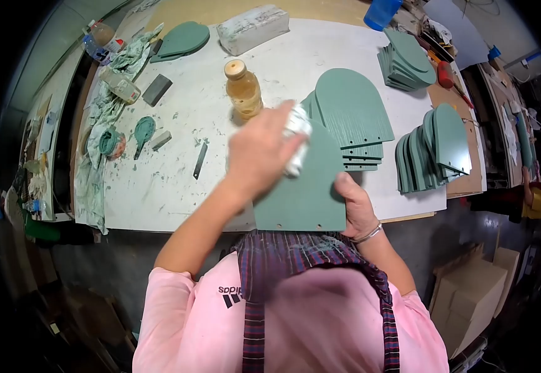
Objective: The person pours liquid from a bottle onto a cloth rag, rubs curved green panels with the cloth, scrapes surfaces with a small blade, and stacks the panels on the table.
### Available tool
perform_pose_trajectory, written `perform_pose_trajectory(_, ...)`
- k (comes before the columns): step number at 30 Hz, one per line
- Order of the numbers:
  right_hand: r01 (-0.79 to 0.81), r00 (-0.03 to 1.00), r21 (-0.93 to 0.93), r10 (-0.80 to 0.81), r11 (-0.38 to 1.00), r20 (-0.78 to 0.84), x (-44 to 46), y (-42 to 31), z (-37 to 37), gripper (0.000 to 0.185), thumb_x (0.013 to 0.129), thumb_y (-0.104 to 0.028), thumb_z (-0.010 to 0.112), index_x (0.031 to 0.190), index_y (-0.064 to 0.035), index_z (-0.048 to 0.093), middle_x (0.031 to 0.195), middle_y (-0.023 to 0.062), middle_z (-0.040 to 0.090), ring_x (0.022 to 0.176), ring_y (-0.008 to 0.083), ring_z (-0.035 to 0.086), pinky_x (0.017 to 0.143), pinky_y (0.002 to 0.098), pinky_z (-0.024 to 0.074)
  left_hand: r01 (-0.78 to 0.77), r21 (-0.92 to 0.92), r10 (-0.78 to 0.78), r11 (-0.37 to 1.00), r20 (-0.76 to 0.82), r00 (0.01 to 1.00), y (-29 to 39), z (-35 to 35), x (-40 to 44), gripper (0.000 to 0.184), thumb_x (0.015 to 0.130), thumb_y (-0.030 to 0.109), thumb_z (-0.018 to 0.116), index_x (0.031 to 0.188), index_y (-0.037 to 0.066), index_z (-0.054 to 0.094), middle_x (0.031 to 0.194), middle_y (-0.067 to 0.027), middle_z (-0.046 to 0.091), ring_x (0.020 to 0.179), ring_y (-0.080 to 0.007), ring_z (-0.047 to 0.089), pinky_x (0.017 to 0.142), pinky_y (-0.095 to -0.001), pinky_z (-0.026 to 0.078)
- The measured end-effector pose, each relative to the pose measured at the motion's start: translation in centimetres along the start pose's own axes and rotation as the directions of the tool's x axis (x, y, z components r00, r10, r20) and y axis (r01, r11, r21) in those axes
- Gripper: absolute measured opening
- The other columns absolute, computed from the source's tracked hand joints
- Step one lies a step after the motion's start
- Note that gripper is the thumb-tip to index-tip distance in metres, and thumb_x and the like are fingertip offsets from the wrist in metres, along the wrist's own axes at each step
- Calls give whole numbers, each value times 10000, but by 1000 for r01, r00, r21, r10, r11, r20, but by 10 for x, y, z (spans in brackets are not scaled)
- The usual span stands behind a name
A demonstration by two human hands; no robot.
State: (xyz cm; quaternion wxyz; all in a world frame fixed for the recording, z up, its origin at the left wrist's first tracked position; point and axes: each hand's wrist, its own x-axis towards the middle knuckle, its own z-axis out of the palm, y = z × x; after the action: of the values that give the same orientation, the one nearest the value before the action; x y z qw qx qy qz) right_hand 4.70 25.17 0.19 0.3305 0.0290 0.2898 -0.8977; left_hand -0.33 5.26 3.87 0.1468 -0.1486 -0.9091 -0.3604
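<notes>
Near the table's front edge, a flat green panel (307,186) with a rounded top and small holes along its straight edge is held in front of me. My left hand (261,152) is closed on a crumpled white cloth (298,140), pressed against the panel's upper left part. On the other side, my right hand (359,205) grips the panel's lower right edge, thumb on its face and the other fingers mostly hidden. Just beyond my left hand stands a bottle of yellowish liquid (243,93). A stack of similar green panels (352,109) lies behind the held one.
More green panels (407,59) are stacked at right, with another stack (435,149) nearer. A wrapped block (253,29) and a green panel (183,40) lie at the back. At left are a dark block (157,90), a metal strip (200,160) and a stained cloth (93,168).
</notes>
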Motion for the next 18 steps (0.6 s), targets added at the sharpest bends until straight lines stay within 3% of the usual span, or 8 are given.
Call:
perform_pose_trajectory(3, 51, 983, -98, -67, 994, -173, 3, 3, 11, 476, 952, -182, 578, 1358, 20, 435, 1231, 121, 587, 1064, 209, 620, 901, 352, 526, -319, 300, 319, 899, 52, 946, 34, 12, -24, 658, 771, 184, 699, 1366, 20, 472, 1363, -188, 520, 1215, -339, 538, 966, -384, 457)
perform_pose_trajectory(5, 74, 987, -146, -93, 987, -129, 0, 2, 11, 497, 931, -175, 611, 1344, 42, 438, 1223, 132, 592, 1057, 213, 626, 910, 352, 522, -391, 273, 393, 879, 49, 918, 21, 5, -21, 592, 809, 198, 680, 1351, 36, 503, 1241, -205, 601, 1130, -325, 600, 933, -369, 481)
perform_pose_trajectory(7, 40, 995, -183, -55, 982, -80, -9, 5, 11, 506, 900, -131, 635, 1337, 45, 448, 1227, 143, 594, 1077, 213, 620, 922, 348, 515, 217, -204, -196, 954, 121, 973, -24, 5, -14, 433, 868, 182, 626, 1278, 55, 563, 1061, -206, 671, 912, -305, 682, 806, -360, 531)
perform_pose_trajectory(9, 8, 993, -137, -25, 991, -120, -13, 6, 16, 530, 865, -100, 660, 1329, 54, 453, 1226, 149, 597, 1086, 214, 618, 932, 346, 509, 190, 164, -197, 968, 27, 980, -86, -10, 5, 313, 914, 172, 572, 1208, 67, 596, 894, -183, 700, 798, -298, 703, 732, -382, 548)
perform_pose_trajectory(12, 68, 993, -125, -80, 990, -91, -13, 8, 16, 532, 836, -65, 664, 1313, 61, 466, 1203, 151, 609, 1064, 217, 629, 921, 347, 516, 269, -77, -274, 960, -69, 959, -81, -43, 9, 266, 912, 145, 573, 1156, 48, 614, 832, -151, 709, 733, -314, 698, 697, -370, 557)
perform_pose_trajectory(14, 13, 994, -145, -29, 989, -110, -5, 5, 15, 516, 803, -28, 659, 1282, 61, 492, 1155, 142, 629, 1019, 218, 647, 895, 341, 528, 345, -526, -377, 777, 49, 925, -51, -52, 8, 260, 915, 143, 580, 1152, 44, 619, 948, -136, 713, 806, -301, 698, 730, -342, 555)
perform_pose_trajectory(17, -91, 987, -225, 58, 970, -149, 2, 12, 14, 481, 778, 14, 631, 1245, 61, 523, 1103, 127, 646, 969, 213, 663, 865, 335, 542, -224, -105, 222, 969, -31, 975, -8, -16, 5, 293, 895, 193, 619, 1150, 50, 620, 997, -127, 692, 850, -300, 673, 792, -379, 529)
perform_pose_trajectory(18, -98, 987, -232, 65, 968, -147, 2, 10, 16, 481, 778, 14, 631, 1245, 61, 523, 1103, 127, 646, 969, 213, 663, 865, 335, 542, -244, 10, 237, 970, 211, 948, 8, -15, 5, 330, 881, 262, 645, 1142, 60, 627, 914, -127, 688, 777, -350, 645, 751, -405, 520)
